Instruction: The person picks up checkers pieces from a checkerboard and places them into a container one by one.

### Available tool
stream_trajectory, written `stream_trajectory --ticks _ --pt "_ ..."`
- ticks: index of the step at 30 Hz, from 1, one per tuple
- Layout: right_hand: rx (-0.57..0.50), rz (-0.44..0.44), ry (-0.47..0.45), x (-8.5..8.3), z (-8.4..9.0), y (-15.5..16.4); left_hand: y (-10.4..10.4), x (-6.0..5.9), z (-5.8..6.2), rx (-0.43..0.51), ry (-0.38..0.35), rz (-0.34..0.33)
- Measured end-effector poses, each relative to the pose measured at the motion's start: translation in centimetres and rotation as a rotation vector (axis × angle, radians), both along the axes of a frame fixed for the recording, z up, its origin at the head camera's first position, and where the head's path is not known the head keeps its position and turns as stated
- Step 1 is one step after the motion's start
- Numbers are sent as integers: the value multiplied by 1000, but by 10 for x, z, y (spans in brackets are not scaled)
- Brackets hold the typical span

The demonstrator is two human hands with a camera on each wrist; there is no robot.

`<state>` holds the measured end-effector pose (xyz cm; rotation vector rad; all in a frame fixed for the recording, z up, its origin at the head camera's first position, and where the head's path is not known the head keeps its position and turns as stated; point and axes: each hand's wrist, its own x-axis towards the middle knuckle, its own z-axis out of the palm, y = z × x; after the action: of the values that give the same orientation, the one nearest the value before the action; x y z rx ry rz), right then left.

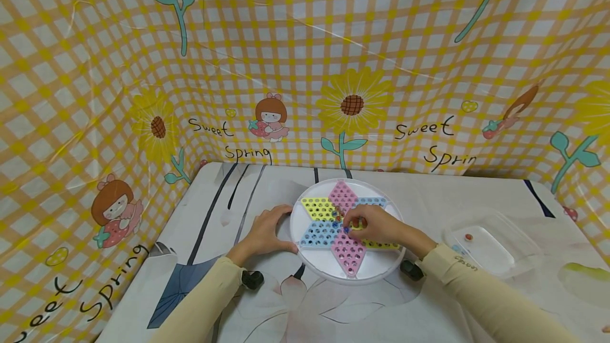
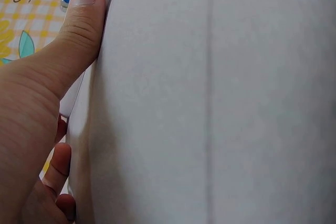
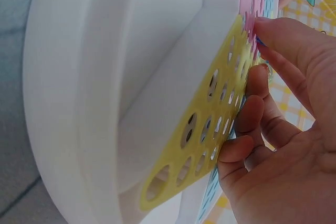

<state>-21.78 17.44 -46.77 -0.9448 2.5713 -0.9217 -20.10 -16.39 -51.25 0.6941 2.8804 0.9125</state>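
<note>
Marble (image 3: 260, 41) mostly hidden at right fingers (image 3: 289, 74), star board (image 1: 315, 261) partly covered

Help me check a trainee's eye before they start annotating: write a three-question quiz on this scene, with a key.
1. Multiple choice: on the round game board, what colour is the star point nearest the person?
A) yellow
B) blue
C) pink
2. True or false: in the head view, the clear plastic container is to the right of the board.
3. Where is each grip?

Key:
1. C
2. True
3. The left grip is at the board's left rim; the right grip is over the star, a blue marble at its fingertips.
</note>
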Motion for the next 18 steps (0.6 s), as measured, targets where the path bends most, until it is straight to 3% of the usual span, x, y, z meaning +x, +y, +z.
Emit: stream_trajectory --ticks 18 --pt "-30 -24 16 2 2 1 0 2 3 18 -6 0"
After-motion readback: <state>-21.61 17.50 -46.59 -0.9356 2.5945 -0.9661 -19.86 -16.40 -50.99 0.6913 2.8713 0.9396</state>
